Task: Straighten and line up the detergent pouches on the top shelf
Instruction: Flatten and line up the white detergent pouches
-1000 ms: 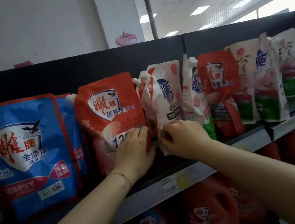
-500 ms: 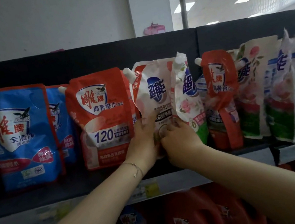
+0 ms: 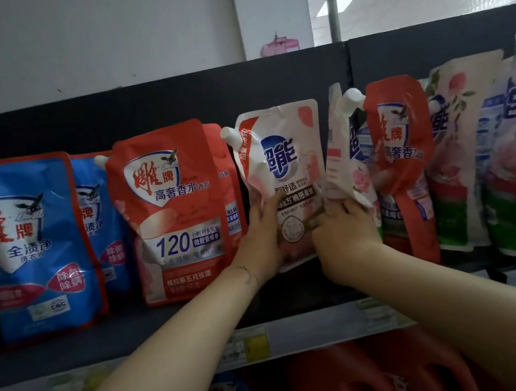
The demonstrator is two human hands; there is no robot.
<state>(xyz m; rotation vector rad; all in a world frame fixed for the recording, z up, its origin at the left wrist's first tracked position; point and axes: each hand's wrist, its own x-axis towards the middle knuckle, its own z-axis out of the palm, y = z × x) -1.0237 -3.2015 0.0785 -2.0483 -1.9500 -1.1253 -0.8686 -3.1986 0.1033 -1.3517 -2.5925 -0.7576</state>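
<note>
A white and pink detergent pouch (image 3: 285,163) with a blue logo stands upright at the middle of the top shelf (image 3: 168,318), facing me. My left hand (image 3: 259,240) grips its lower left edge. My right hand (image 3: 342,232) holds its lower right corner and also presses against a twisted white pouch (image 3: 343,159) leaning just to the right. A red pouch (image 3: 176,209) stands upright to the left. To the right, another red pouch (image 3: 402,149) sags and folds over.
Blue pouches (image 3: 27,246) stand at the left end. White, pink and green pouches (image 3: 499,163) lean unevenly at the right end. A black back panel (image 3: 231,89) closes the shelf. Red jugs (image 3: 345,386) fill the shelf below, behind a price strip (image 3: 255,344).
The white and pink pouch has been turned from crumpled and tilted to upright and facing front. Both hands rose with it. The view has shifted left and closer.
</note>
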